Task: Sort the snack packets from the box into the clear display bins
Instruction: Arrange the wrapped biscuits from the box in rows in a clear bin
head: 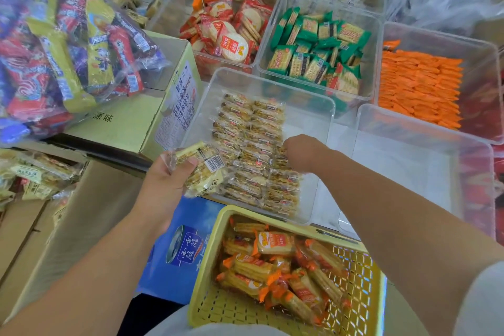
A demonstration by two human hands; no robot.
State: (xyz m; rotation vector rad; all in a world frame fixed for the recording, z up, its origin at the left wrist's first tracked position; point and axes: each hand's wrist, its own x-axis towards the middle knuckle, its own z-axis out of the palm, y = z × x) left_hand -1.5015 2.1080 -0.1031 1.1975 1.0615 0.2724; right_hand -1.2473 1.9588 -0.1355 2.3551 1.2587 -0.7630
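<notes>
**Packets going into the middle clear bin**

The left hand holds a handful of packets, pale crackers in clear wrappers with a barcode facing up. Its thumb presses across the top of the stack and its fingers curl round underneath. The handful hangs over the near left corner of the middle bin.

The right hand reaches into that bin, back of the hand up, and rests at the right edge of the rows of packets already laid there. Its fingers point down among the wrappers and are hidden by the hand, so I cannot tell whether they pinch a packet or only touch one. The rows fill the left part of the bin in neat columns.

At the lower left stands the open cardboard box, with more packets of the same kind lying in it.

Beyond the middle bin stand a bin of red-wrapped round crackers, a bin of green packets and a bin of orange packets. Another clear bin sits just to the right.

Close to the person is a yellow basket holding orange-ended cracker packets, beside a blue carton. A big clear bag of mixed coloured packets lies on a green carton at the left.
</notes>
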